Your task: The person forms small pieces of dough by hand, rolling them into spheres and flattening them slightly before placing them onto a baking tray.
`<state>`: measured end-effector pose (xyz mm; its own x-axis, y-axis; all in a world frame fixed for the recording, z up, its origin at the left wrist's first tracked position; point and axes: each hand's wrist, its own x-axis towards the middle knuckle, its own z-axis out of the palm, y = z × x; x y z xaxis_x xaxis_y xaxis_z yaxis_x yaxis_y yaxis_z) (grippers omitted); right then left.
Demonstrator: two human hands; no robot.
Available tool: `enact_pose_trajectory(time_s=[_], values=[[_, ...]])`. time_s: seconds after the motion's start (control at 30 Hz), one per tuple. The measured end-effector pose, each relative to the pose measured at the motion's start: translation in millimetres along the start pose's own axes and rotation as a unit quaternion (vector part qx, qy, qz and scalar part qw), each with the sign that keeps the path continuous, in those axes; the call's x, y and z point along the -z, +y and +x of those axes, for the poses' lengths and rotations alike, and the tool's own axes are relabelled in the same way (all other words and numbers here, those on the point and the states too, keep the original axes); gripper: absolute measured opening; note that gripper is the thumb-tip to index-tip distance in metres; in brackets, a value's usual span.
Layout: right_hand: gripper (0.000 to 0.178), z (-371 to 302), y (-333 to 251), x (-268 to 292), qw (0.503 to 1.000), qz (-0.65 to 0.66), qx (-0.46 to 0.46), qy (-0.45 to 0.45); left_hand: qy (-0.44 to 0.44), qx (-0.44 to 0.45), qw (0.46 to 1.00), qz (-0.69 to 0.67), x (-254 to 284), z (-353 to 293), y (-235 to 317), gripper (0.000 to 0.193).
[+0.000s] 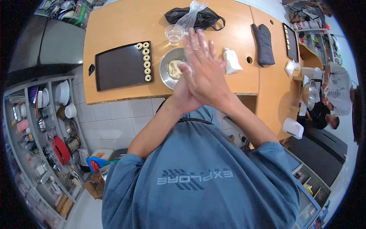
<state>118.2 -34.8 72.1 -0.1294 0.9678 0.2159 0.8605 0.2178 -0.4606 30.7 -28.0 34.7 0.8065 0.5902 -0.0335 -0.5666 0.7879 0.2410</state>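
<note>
My right hand [206, 72] lies flat across my left hand [185, 93], with the palms facing each other. White floury smears coat its stretched fingers. Most of the left hand is hidden beneath it, though fingertips show past its right side. Anything between the palms is out of sight. Just behind my hands, a lump of pale dough [174, 69] sits in a round metal bowl [164, 76]. To the left is a dark baking tray [118, 68], where small dough rings [146, 65] line the right edge.
Beyond the bowl stand a clear plastic cup [174, 35] and a black plastic bag [207, 19]. A white bag [231, 61] and a dark oven mitt [264, 45] lie rightward. Another tray [291, 44] with rings is farther right. Another person [337, 89] works at the far right.
</note>
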Motion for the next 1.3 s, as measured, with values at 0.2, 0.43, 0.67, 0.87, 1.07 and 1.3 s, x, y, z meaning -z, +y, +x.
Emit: enact_pose_trajectory(time_s=[0.2,0.43,0.67,0.87,1.07,1.3], values=[[0.071,-20.4,-22.9,0.1,0.992,0.037,0.093,-0.078,-0.049,-0.024,0.992,-0.117,19.1,6.2,5.3,0.088],[0.068,11.0,-5.7,-7.4,0.994,-0.036,0.095,-0.027,-0.028,0.035,0.998,0.040,-0.9,0.3,-6.1,0.085],[0.076,-8.5,2.9,0.4,0.996,-0.042,0.026,-0.079,-0.007,-0.031,0.996,0.078,8.9,6.6,5.2,0.084],[0.072,-10.4,-32.9,-5.8,0.992,0.001,0.103,-0.073,0.006,0.056,0.997,-0.048,25.1,13.9,-9.8,0.077],[0.077,-5.5,2.7,-5.4,0.996,-0.086,0.010,0.015,-0.072,-0.028,0.996,0.036,11.1,5.1,5.5,0.083],[0.072,-8.1,-27.0,2.6,0.994,-0.029,0.081,-0.075,0.002,0.021,1.000,-0.006,-5.1,11.9,0.8,0.091]])
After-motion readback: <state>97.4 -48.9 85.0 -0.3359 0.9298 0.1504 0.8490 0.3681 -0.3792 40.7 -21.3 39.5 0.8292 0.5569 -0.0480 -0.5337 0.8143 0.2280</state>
